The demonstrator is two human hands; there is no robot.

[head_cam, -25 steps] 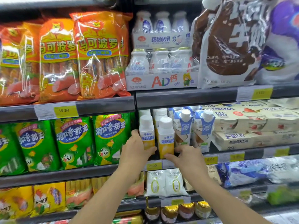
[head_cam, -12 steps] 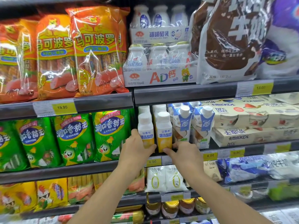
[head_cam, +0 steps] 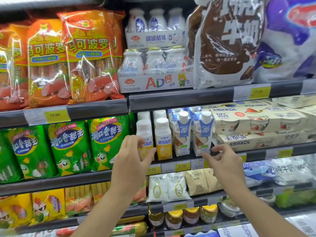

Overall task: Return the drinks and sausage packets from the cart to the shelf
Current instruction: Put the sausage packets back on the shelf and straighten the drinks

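Two drink bottles stand upright side by side at the front lip of the middle shelf (head_cam: pixel 171 164): the left bottle (head_cam: pixel 145 134) and the right bottle (head_cam: pixel 163 139), both squarish plastic with round white caps and yellow lower labels, more of the same behind them. Just right of them are gable-topped cartons (head_cam: pixel 182 134) with blue-and-white print, then flat cardboard yogurt packs (head_cam: pixel 256 122) stacked in layers. The left hand (head_cam: pixel 135 156) is in front of the left bottle, fingers spread and loosely curled, covering its lower label; whether it touches the bottle cannot be told. The right hand (head_cam: pixel 222 159) is open, fingers apart, its fingertips (head_cam: pixel 204 153) near the base of the second carton and holding nothing. To the left, glossy green sausage packets (head_cam: pixel 71 146) fill their shelf edge to edge, crinkled orange ones (head_cam: pixel 90 57) above. A dark rail with yellow price tags (head_cam: pixel 182 166) runs along the shelf front. A narrow gap separates the right bottle from the cartons.
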